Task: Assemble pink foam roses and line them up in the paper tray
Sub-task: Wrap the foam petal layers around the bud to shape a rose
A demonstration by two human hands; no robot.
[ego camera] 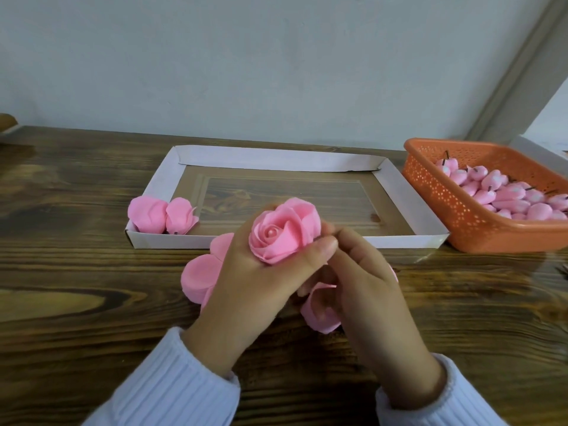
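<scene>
Clasping the rose [284, 232] just short of the tray [399, 192], the left hand [246, 287] steadies it, likely so the right hand [365, 281], curled at its base with hold unclear, can seat petals.

Bkgd: dark wood table [76, 272], pale wall [246, 56] behind
Tabletop w/ strong grain & knots; grey trim strip [519, 66] runs diag. up wall at R; brownish obj. [6, 121] cut off at far L edge, can't ID

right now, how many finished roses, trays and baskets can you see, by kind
roses in the paper tray: 2
rose in the left hand: 1
paper tray: 1
orange basket: 1
total: 5
</scene>
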